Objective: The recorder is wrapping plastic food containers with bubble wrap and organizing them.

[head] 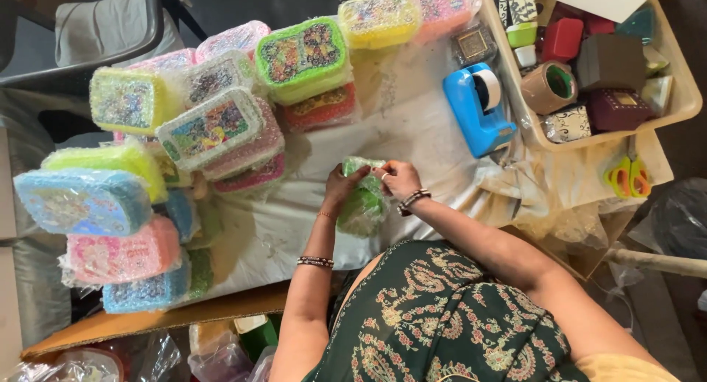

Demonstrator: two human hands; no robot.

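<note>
Both hands gripping a green box in bubble wrap.

The left hand (340, 184) and right hand (401, 177) are pinching the green bubble-wrapped plastic box (362, 201) over the white sheet (420, 131), seemingly folding wrap; the blue tape dispenser (477, 106) is sitting just beyond.

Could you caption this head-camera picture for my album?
Both hands hold a green bubble-wrapped box beside stacked wrapped boxes and a blue tape dispenser.

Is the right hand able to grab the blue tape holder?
Probably yes: the right hand sits close to the tape holder, only bare cloth between, though it grips the green box now.
</note>
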